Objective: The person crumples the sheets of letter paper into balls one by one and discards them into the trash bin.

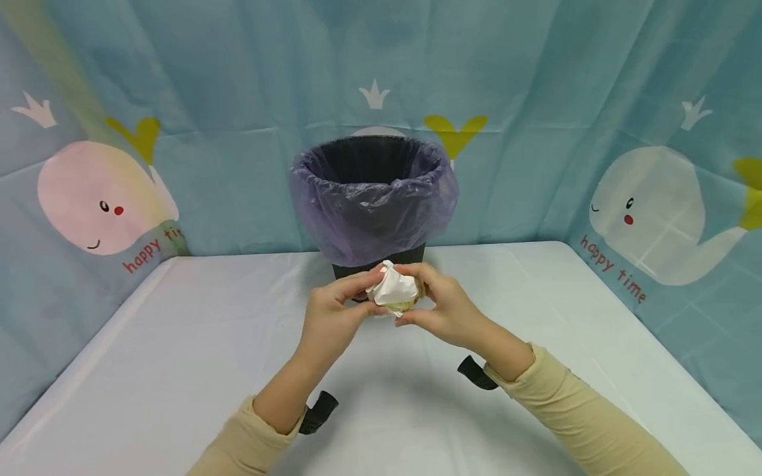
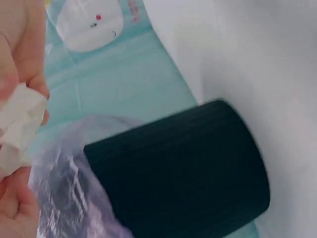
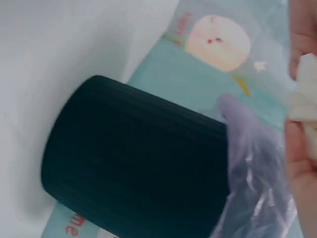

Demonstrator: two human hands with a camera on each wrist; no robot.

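Note:
A crumpled piece of white paper (image 1: 394, 288) with a yellow-green patch along its lower side is held between both hands. My left hand (image 1: 333, 311) pinches it from the left, thumb below and fingers above. From the other side my right hand (image 1: 445, 305) grips it, with the thumb underneath. In the left wrist view the crumpled paper (image 2: 20, 121) is at the left edge, partly cut off. The right wrist view shows only part of the paper (image 3: 306, 94) at its right edge. Directly behind the hands stands a black trash bin (image 1: 411, 254).
A translucent purple bag (image 1: 375, 218) lines the bin and folds over its rim. The bin stands on a white-covered table (image 1: 178, 357) near its back edge. Blue curtains (image 1: 226, 99) printed with whales surround the back and sides.

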